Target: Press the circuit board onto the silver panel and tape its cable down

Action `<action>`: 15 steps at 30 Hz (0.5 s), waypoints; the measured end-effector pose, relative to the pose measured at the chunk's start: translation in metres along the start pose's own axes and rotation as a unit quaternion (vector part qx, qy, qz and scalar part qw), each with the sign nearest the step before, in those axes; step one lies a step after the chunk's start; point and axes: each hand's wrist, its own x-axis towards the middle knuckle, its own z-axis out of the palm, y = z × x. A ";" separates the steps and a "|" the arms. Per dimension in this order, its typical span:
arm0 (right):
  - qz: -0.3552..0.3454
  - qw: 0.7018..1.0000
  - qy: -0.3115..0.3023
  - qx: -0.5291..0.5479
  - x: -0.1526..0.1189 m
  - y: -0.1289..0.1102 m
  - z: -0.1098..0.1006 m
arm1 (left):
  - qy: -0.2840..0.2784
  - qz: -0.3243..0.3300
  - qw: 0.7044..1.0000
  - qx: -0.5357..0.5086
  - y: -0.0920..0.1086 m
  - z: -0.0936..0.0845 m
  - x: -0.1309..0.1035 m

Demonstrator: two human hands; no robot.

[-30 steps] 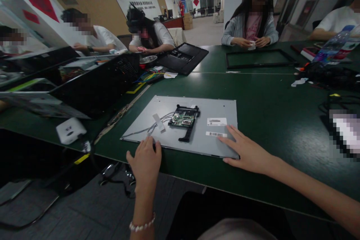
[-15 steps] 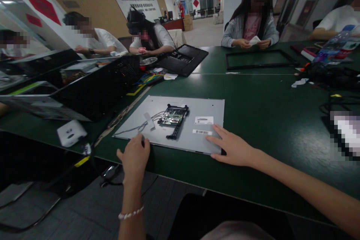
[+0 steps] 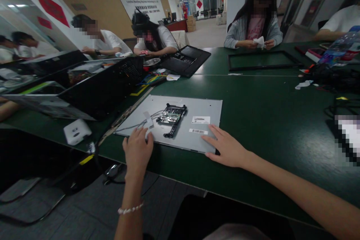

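A silver display panel lies back side up near the table's front edge. On it sits a green circuit board in a black plastic bracket, with thin grey cables taped down toward the left. My left hand rests its fingers on the panel's near left edge; they are apart and grip nothing. With fingers spread, my right hand touches the near right corner, below two white labels.
A white box-shaped device stands at the left table edge, beside cables. Behind it are large black casings. Farther back lie a black laptop-like shell and an empty black frame. Several people sit around; one holds white tissue.
My left hand has moved slightly forward, its fingers reaching farther onto the panel. The panel and my right hand have shifted a little left against the table. The view has turned slightly.
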 end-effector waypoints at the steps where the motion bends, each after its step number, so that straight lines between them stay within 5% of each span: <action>1: 0.000 1.000 -0.001 -0.001 0.000 0.000 0.000 | 0.006 0.025 1.000 -0.015 0.010 -0.002 -0.001; 7: 0.001 1.000 0.002 0.002 0.000 -0.002 -0.002 | -0.052 0.106 0.991 0.068 0.058 0.001 0.002; 15: 0.001 1.000 0.004 0.008 0.000 0.000 0.000 | -0.081 0.176 0.974 0.120 0.059 0.026 0.042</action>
